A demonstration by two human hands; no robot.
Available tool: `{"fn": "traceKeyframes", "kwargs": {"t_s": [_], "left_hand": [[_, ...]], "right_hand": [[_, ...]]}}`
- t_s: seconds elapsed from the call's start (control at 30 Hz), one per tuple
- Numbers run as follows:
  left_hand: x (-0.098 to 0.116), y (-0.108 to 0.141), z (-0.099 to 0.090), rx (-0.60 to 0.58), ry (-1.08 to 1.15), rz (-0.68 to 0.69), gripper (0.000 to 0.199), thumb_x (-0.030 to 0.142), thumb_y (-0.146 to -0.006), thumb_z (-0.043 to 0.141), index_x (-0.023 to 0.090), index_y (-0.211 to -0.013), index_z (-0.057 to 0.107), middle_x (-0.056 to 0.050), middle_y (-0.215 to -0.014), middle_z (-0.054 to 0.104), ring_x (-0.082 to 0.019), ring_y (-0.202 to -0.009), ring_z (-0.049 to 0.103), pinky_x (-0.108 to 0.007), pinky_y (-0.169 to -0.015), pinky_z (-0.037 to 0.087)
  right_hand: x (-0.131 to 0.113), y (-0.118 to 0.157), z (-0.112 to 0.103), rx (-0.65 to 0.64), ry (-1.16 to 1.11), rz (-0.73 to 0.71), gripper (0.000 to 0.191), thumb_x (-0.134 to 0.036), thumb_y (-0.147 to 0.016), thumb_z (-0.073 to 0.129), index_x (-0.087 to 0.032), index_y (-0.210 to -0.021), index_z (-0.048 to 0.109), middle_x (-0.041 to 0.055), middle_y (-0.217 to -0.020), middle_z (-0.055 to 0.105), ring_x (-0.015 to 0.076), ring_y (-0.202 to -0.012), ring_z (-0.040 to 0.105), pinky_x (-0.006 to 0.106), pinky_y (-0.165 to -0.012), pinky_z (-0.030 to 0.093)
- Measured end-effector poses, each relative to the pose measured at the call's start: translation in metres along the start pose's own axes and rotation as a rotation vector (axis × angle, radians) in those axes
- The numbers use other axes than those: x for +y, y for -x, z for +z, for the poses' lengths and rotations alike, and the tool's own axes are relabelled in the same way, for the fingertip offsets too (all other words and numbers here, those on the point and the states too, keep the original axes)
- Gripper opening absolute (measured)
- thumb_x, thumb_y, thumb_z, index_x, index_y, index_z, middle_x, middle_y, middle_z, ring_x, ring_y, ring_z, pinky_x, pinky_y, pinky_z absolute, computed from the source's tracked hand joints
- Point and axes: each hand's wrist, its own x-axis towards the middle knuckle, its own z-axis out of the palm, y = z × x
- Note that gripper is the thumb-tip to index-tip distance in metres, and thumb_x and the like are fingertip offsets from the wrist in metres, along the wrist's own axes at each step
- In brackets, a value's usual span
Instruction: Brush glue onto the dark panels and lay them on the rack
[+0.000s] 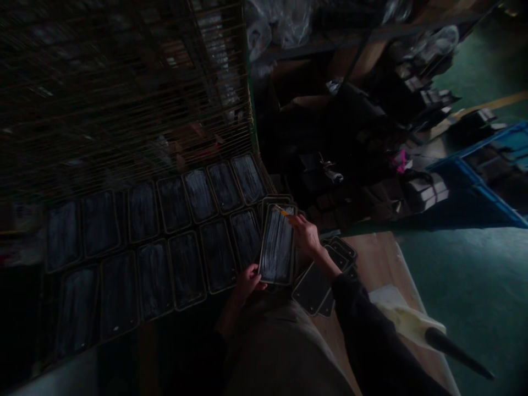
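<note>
And here's the left hand [249, 282], fingers closed on the lower left corner of a streaked, dark rectangular panel [275, 250], which is tilted in front of the person's lap. Up top, the right hand [306, 235] pinches a thin, yellow-handled tool [285, 212], its tip right at the panel's upper end! Another panel's rim peeks out behind. Off to the left, two rows of similar panels [155, 280], many streaked whitish, run below a wire mesh [124, 110]. Over on the right, plain dark plates [315, 289] overlap on the wooden table [373, 256], beneath the right forearm.
</note>
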Motion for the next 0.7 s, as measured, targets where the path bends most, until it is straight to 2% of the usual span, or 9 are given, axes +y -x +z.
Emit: {"fn": "traceKeyframes", "kwargs": {"t_s": [0.1, 0.2, 0.37, 0.47, 0.57, 0.63, 0.7], "left_hand": [[-0.002, -0.001, 0.002, 0.011, 0.030, -0.024, 0.039, 0.019, -0.076, 0.068, 0.016, -0.110, 0.049, 0.000, -0.075, 0.067, -0.017, -0.056, 0.070, -0.029, -0.057, 0.059], [-0.001, 0.001, 0.002, 0.000, 0.049, -0.023, 0.038, 0.019, -0.076, 0.068, 0.015, -0.110, 0.050, -0.002, -0.078, 0.067, -0.017, -0.058, 0.070, -0.031, -0.059, 0.059], [0.009, 0.011, 0.002, -0.027, 0.046, -0.006, 0.036, 0.022, -0.076, 0.069, 0.014, -0.107, 0.053, -0.004, -0.082, 0.068, -0.016, -0.061, 0.070, -0.031, -0.063, 0.059], [0.014, 0.017, 0.002, -0.052, 0.032, 0.016, 0.033, 0.024, -0.078, 0.068, 0.014, -0.105, 0.054, -0.004, -0.083, 0.068, -0.017, -0.064, 0.071, -0.030, -0.064, 0.059], [0.017, 0.020, 0.004, -0.038, -0.001, 0.012, 0.030, 0.023, -0.080, 0.066, 0.014, -0.106, 0.053, -0.004, -0.081, 0.068, -0.016, -0.063, 0.071, -0.029, -0.062, 0.059], [0.019, 0.021, 0.006, -0.020, -0.017, 0.004, 0.030, 0.021, -0.081, 0.065, 0.014, -0.108, 0.054, -0.004, -0.082, 0.068, -0.015, -0.063, 0.070, -0.028, -0.062, 0.059], [0.021, 0.022, 0.007, -0.018, -0.025, -0.011, 0.031, 0.021, -0.081, 0.065, 0.014, -0.109, 0.054, -0.005, -0.083, 0.069, -0.015, -0.062, 0.069, -0.029, -0.061, 0.059]], "right_hand": [[-0.003, 0.014, -0.003, 0.042, 0.071, 0.074, 0.029, -0.024, -0.099, 0.041, -0.021, -0.119, 0.062, 0.0052, -0.099, 0.063, 0.0143, -0.074, 0.061, 0.021, -0.060, 0.040], [-0.016, 0.037, -0.001, 0.064, 0.142, 0.153, 0.030, -0.022, -0.098, 0.039, -0.020, -0.117, 0.062, 0.0065, -0.100, 0.063, 0.0158, -0.073, 0.060, 0.022, -0.059, 0.039], [-0.042, 0.077, -0.003, -0.029, 0.023, 0.168, 0.028, -0.022, -0.097, 0.040, -0.021, -0.117, 0.060, 0.0063, -0.099, 0.065, 0.0166, -0.077, 0.063, 0.022, -0.060, 0.042], [-0.045, 0.078, -0.011, -0.012, -0.110, 0.144, 0.024, -0.024, -0.098, 0.042, -0.021, -0.114, 0.060, 0.0055, -0.098, 0.066, 0.0163, -0.079, 0.064, 0.022, -0.065, 0.045], [-0.038, 0.066, -0.017, 0.056, -0.100, 0.150, 0.025, -0.025, -0.099, 0.040, -0.020, -0.113, 0.061, 0.0065, -0.098, 0.065, 0.0169, -0.081, 0.064, 0.022, -0.068, 0.045], [-0.033, 0.066, -0.016, 0.021, -0.046, 0.139, 0.026, -0.025, -0.099, 0.040, -0.020, -0.113, 0.061, 0.0069, -0.098, 0.065, 0.0170, -0.080, 0.064, 0.022, -0.065, 0.044], [-0.034, 0.079, -0.012, -0.072, 0.002, 0.109, 0.025, -0.025, -0.098, 0.041, -0.020, -0.113, 0.061, 0.0070, -0.098, 0.064, 0.0172, -0.077, 0.063, 0.022, -0.062, 0.043]]}}
